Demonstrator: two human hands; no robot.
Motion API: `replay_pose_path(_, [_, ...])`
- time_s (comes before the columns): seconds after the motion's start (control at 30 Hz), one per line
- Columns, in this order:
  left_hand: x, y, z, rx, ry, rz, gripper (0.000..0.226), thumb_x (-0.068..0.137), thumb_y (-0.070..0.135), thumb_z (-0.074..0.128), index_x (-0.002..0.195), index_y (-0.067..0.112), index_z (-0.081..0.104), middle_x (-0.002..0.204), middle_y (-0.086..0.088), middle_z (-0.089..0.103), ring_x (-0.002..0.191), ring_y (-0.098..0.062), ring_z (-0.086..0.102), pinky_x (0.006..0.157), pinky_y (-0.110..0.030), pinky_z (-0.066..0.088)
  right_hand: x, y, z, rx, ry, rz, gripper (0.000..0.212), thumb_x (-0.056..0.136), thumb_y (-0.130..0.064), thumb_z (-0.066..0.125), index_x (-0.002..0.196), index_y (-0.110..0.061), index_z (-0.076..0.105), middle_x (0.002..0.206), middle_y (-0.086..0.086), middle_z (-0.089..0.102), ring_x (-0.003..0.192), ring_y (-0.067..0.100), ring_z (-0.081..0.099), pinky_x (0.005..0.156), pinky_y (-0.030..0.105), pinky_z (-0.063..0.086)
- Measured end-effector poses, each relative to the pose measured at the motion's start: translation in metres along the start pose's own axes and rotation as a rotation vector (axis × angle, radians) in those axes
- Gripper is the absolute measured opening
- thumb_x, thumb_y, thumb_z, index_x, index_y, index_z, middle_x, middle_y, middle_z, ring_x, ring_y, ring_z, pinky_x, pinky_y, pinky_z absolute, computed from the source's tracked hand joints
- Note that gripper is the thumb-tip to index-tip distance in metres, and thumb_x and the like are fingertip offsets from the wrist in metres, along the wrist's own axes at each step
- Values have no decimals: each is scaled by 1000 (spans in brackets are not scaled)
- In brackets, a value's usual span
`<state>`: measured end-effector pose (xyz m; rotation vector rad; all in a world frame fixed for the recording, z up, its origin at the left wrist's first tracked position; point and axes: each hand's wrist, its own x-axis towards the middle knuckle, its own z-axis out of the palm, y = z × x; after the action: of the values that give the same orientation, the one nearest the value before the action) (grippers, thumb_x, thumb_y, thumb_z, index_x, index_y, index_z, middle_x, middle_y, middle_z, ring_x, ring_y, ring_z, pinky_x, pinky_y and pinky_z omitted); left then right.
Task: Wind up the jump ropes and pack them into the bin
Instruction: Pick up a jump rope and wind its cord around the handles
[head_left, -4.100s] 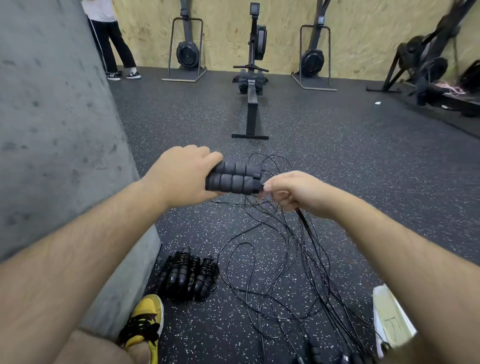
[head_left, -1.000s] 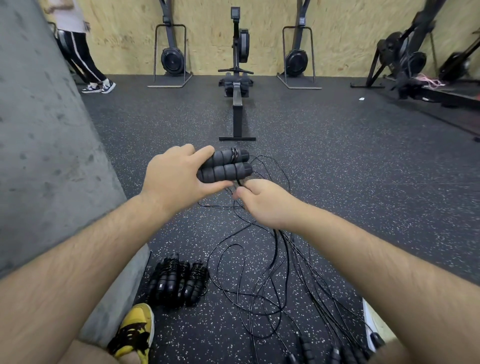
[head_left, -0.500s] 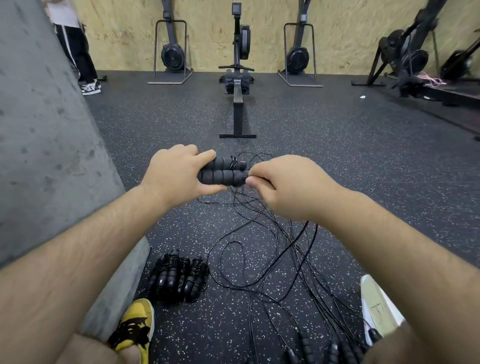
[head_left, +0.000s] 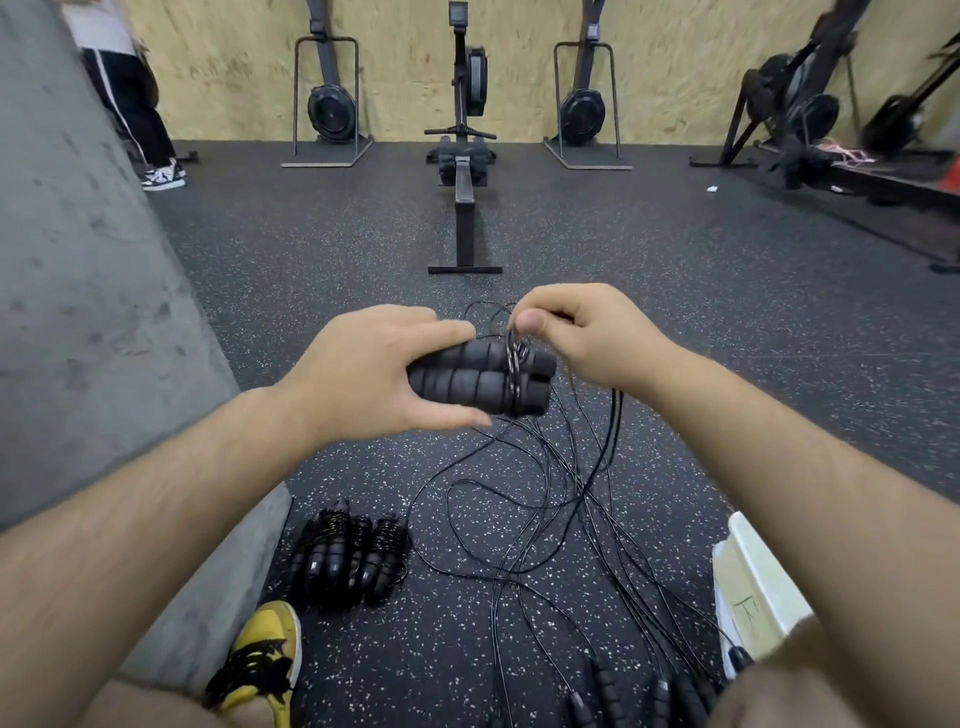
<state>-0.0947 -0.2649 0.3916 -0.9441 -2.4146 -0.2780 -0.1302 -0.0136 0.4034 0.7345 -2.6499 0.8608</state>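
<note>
Above the tangle (head_left: 545, 499), my left hand (head_left: 363, 374) grips both handles (head_left: 467, 379); right hand (head_left: 582, 332) pinches cord (head_left: 615, 410), apparently mid-wrap; next loop needs tension.

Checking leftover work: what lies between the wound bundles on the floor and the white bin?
Loose tangled rope cords on the floor, between wound bundles and bin; head view.

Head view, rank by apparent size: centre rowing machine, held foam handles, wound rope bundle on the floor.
1. rowing machine
2. foam handles and rope bundle: look alike; the handles are nearer the camera, so unranked.
</note>
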Motion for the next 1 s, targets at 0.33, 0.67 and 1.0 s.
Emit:
replay_pose_path(0.33, [7,4,0,40,165,-228,70,68,89,54,110,34,63,80,12,53,82,-12,53,67,-29,44,0,-20,52,116,-184,163,21,99,-3,44,95,-13,62,86,0,63,78,18,55,59,15,40])
replay_pose_path(0.67, [2,-32,14,239,116,-340,71,70,92,49,109,34,60,82,5,54,87,-25,61,64,-36,51,-12,-50,64,-14,-279,164,20,107,-28,37,104,-12,50,103,8,60,91,28,54,72,31,32])
replay_pose_path(1.0, [-2,-41,21,302,58,-323,66,71,87,54,104,31,60,80,4,50,83,-27,59,62,-33,45,-20,-65,43,-260,-278,59,19,104,-27,38,92,-16,47,87,3,51,77,26,49,65,31,30])
